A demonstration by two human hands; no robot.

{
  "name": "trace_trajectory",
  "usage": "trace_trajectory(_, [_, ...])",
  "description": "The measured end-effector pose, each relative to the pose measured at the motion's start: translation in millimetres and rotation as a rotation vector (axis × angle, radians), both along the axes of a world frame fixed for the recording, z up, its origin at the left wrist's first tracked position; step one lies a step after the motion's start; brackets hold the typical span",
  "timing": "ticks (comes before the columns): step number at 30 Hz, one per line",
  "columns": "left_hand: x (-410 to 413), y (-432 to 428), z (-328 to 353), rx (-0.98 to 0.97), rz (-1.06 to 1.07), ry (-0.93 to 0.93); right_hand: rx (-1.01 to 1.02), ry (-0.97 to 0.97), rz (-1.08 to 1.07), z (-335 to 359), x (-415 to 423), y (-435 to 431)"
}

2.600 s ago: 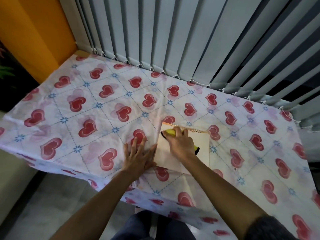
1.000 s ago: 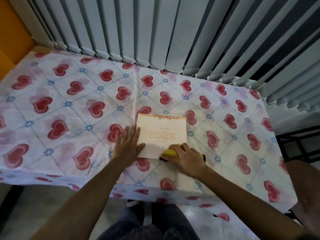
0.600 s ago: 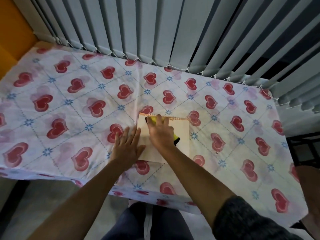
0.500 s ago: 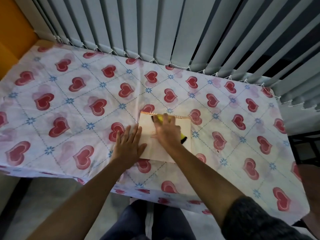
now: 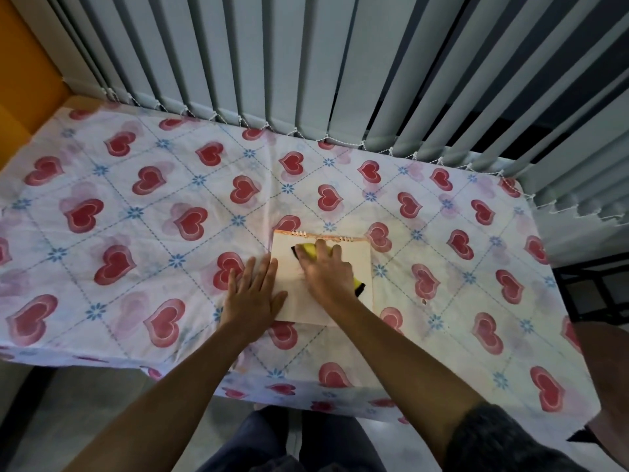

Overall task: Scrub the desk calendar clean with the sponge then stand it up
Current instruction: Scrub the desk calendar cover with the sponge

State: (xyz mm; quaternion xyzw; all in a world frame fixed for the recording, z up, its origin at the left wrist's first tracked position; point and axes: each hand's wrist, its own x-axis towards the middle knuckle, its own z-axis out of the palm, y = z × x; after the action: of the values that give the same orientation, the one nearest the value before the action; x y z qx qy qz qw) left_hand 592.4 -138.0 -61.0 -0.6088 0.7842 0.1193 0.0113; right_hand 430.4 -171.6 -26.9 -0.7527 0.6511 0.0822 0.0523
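Sponge (image 5: 308,251) now up by calendar (image 5: 360,264) spiral, from its near edge. Right hand (image 5: 328,271) clamps sponge; left hand (image 5: 253,294) flat, open, at calendar's left edge. Risk: cloth (image 5: 136,212) bunches, calendar slides.

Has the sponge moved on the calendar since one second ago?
Yes. The sponge went from the calendar's near edge up to its spiral-bound far edge, under the right hand.
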Motion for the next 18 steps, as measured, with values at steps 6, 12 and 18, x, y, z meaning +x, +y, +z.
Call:
trace_trajectory(6, [0, 0, 4, 0.023, 0.003, 0.031, 0.049, 0.112, -0.262, 0, -73, 8])
trace_trajectory(12, [0, -1, 3, 0.023, 0.006, 0.029, -0.004, 0.027, -0.106, 0, -12, 16])
trace_trajectory(18, [0, 0, 5, 0.014, -0.002, -0.003, 0.040, 0.033, -0.016, -3, -21, 33])
